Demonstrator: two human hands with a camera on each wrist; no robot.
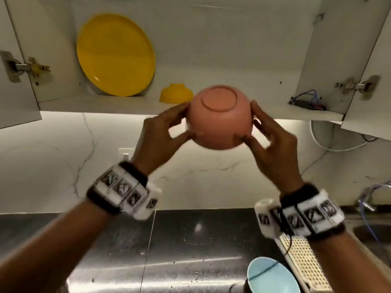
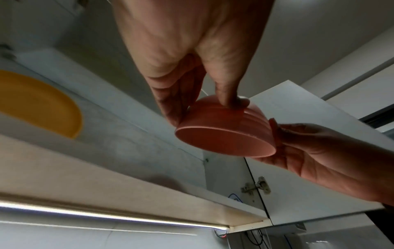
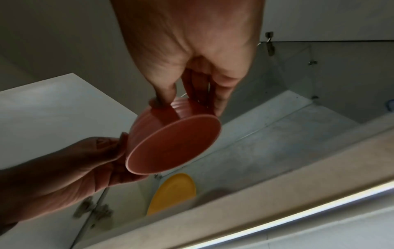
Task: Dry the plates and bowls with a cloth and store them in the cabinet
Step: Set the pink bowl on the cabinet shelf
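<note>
The left hand [image 1: 160,132] and right hand [image 1: 273,144] each grip the pink bowl [image 1: 220,117] from opposite sides, fingers [image 2: 230,99] curled on its wall and thumbs near the rim. The bowl is held upside down in the air, its foot ring toward the head camera, just in front of the cabinet shelf [image 1: 127,104] edge and level with it, touching nothing but the hands. It is plain salmon pink with faint ridges round its outside and a smooth inside, seen from the wrist views.

On the shelf there is bare room straight behind the bowl and to its right, as far as a small bundle of wires [image 1: 306,101] near the right wall. To the left stand one yellow bowl [image 1: 176,93], upside down, and one yellow plate [image 1: 115,55] leaning on edge against the back wall. Both cabinet doors [image 1: 368,66] stand open at the sides, well apart from the hands.

Below, on the steel tabletop [image 1: 169,250], one light blue bowl [image 1: 273,278] sits just beside a cream perforated rack [image 1: 304,263]. A tap [image 1: 368,199] shows at the far right.

Counted: three bowls, one plate.
</note>
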